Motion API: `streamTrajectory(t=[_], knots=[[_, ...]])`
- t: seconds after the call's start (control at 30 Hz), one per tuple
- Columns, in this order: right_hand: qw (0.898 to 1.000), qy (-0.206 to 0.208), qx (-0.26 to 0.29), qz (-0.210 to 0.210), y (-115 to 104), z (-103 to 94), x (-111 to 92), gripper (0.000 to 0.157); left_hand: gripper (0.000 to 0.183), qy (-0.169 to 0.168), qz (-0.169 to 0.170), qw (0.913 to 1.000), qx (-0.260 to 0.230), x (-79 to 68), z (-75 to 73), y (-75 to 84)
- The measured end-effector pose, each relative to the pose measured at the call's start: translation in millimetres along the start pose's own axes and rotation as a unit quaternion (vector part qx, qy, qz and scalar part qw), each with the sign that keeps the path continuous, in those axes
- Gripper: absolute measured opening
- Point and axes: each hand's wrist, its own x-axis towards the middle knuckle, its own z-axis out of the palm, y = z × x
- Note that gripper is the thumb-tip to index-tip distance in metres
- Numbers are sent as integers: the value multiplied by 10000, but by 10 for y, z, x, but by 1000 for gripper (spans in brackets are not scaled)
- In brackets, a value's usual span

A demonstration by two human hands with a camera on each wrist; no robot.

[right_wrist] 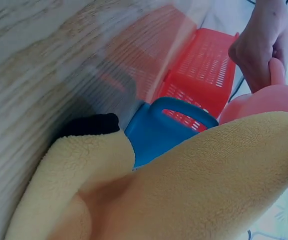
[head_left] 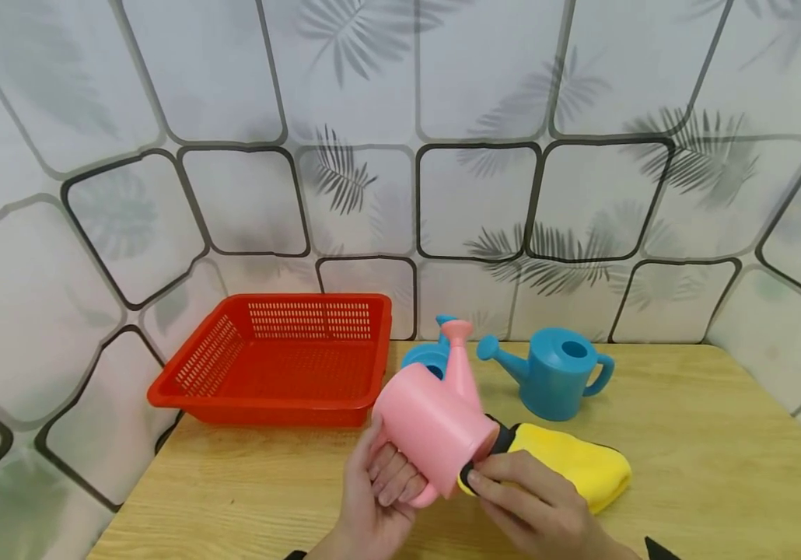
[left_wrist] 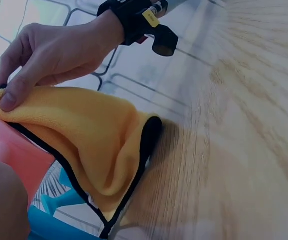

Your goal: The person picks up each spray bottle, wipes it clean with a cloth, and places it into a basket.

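A pink watering can (head_left: 428,420) is held tilted above the table, its spout pointing up and its base turned toward the right. My left hand (head_left: 381,490) grips it by the handle, fingers curled through. With fingers and thumb, my right hand (head_left: 540,505) pinches the edge of a yellow cloth with black trim (head_left: 575,465) against the can's base. In the left wrist view the cloth (left_wrist: 94,135) hangs in folds down to the tabletop. Part of the can (right_wrist: 268,102) shows behind the cloth in the right wrist view.
A blue watering can (head_left: 556,377) stands at the back right. Another blue can (head_left: 423,356) is mostly hidden behind the pink one. An open red plastic basket (head_left: 288,373) sits at the back left of the wooden table (head_left: 253,482). Patterned walls (head_left: 477,202) close off the back and sides.
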Motion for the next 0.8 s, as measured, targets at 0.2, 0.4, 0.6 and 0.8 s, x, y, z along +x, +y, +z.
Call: streamTrajectory(t=[0.2, 0.4, 0.6, 0.8], knots=[[9967, -295, -306, 692, 26, 24, -125, 27, 53, 277, -58, 9995, -126, 123, -58, 49], [9882, -419, -608, 1344, 83, 97, -283, 33, 53, 608, -101, 9978, -254, 284, -137, 54], [9953, -417, -532, 690, 116, 130, -269, 27, 54, 594, -270, 9972, -362, 324, -145, 45], [9962, -590, -597, 213, 96, 153, -253, 26, 53, 615, -367, 9967, -392, 309, -144, 38]])
